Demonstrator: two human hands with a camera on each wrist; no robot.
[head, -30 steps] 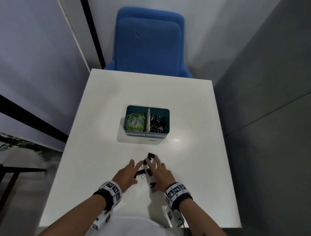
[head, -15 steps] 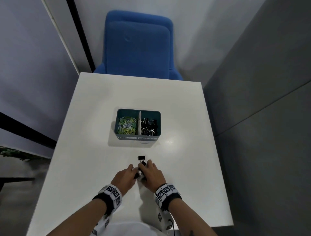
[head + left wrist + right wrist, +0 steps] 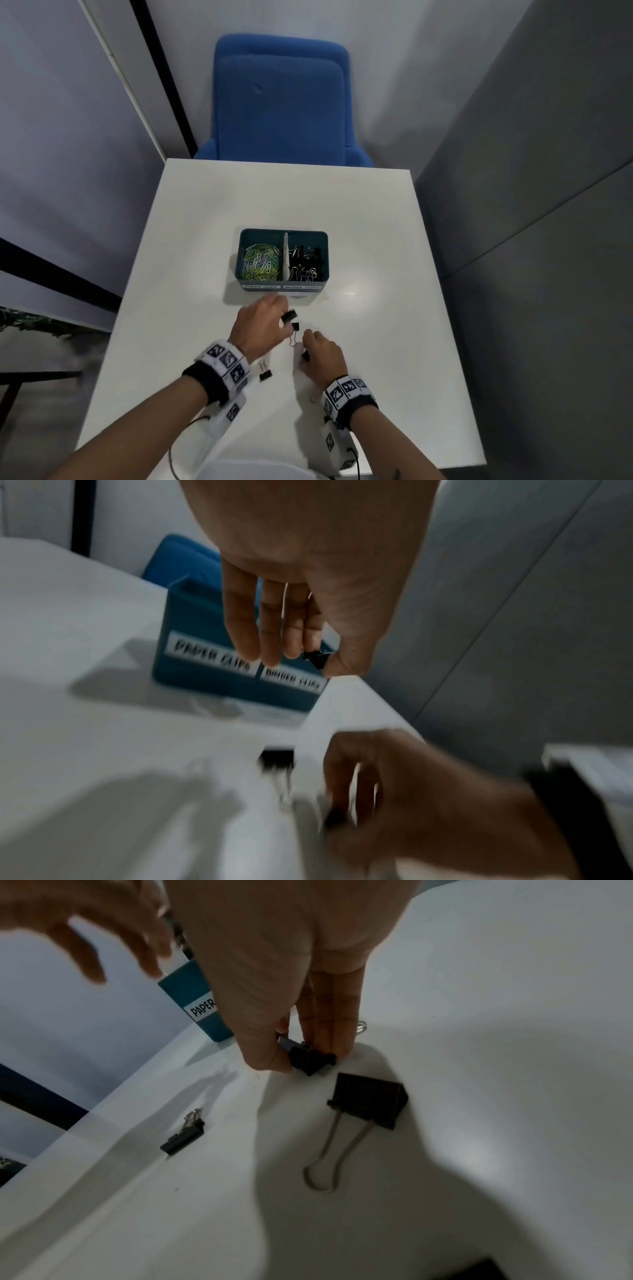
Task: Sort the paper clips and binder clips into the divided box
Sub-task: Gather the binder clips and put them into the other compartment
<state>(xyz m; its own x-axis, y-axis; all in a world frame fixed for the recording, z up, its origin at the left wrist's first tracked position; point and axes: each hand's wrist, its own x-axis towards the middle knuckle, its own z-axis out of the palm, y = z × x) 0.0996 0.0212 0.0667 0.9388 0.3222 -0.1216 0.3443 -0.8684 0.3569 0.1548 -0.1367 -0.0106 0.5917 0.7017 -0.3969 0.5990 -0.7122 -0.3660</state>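
The teal divided box [image 3: 323, 260] holds coloured paper clips [image 3: 260, 262] in its left half and black binder clips [image 3: 306, 262] in its right half. My left hand [image 3: 283, 318] is raised just in front of the box and pinches a small black binder clip [image 3: 316, 657] between thumb and fingers. My right hand [image 3: 308, 1053] is down on the table and pinches another small black binder clip [image 3: 310, 1060]. A larger binder clip [image 3: 369, 1104] lies under that palm. Two more lie loose: one [image 3: 295, 327] between the hands, one [image 3: 265, 373] by my left wrist.
The white table [image 3: 376, 222] ends close behind my wrists and has open surface around the box. A blue chair [image 3: 281, 102] stands at its far edge. Grey walls close in on the left and right.
The hands were together over the loose clips; my left hand has lifted forward toward the box with a binder clip. My right hand stays low at the near clips.
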